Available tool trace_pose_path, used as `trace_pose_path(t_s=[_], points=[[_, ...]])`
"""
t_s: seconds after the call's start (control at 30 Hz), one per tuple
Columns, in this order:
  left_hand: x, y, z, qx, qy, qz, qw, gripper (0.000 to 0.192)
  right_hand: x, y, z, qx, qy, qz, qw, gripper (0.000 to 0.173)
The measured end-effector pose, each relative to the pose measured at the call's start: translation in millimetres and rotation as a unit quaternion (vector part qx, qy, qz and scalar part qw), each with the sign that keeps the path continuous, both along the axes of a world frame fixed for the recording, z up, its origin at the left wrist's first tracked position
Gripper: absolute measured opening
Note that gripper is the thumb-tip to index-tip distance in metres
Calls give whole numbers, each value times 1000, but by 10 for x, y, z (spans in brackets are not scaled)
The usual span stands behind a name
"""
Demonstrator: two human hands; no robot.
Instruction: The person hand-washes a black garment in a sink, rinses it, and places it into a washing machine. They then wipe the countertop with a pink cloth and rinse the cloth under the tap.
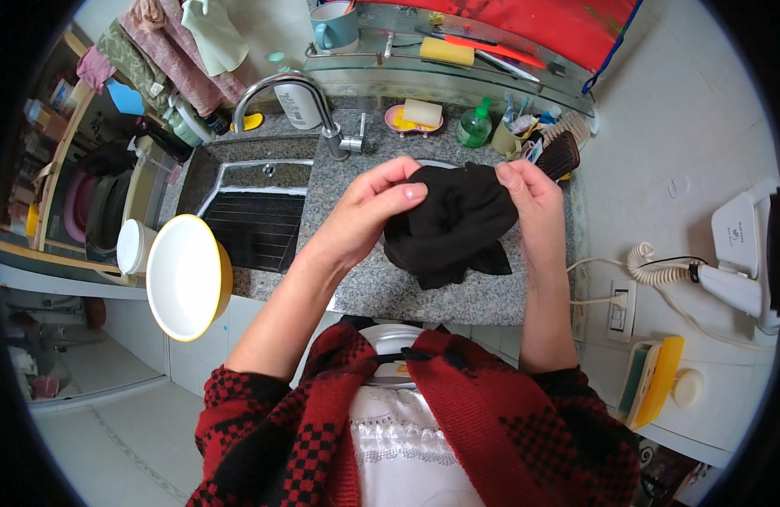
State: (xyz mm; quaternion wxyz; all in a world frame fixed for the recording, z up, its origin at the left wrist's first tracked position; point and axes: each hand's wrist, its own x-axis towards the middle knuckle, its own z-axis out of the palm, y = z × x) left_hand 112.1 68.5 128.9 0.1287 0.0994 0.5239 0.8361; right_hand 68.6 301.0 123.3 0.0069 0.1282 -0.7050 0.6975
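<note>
Between both hands a bunched black cloth point(450, 222) is held up over the granite counter. My left hand point(380, 206) pinches its upper left edge, thumb on top. At the upper right edge, my right hand point(532, 190) grips the fabric between thumb and fingers. The cloth's lower folds hang loose, and it hides part of a round rim behind it. Just beyond the hands stand a pink soap dish point(399, 127) with a pale soap bar point(422, 113) and a green pump bottle point(475, 127).
Left of the counter lies a dark sink point(254, 222) with a chrome faucet point(330, 130). A yellow-rimmed white bowl point(187, 279) stands near my left forearm. A brown hairbrush point(560, 155) and a toothbrush cup point(509, 139) are behind my right hand. A hair dryer point(732, 279) hangs on the right wall.
</note>
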Motion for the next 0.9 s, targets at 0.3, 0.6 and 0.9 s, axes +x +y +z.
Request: trace_pose_path(t_s=[0.3, 0.6, 0.9], points=[[46, 18, -142, -8, 7, -12, 1000, 18, 106, -57, 492, 203, 288, 15, 936, 28], [49, 35, -185, -60, 46, -14, 997, 12, 104, -106, 492, 282, 295, 96, 908, 19], [3, 23, -189, -37, -1, 15, 999, 11, -17, -12, 340, 53, 132, -81, 986, 13]])
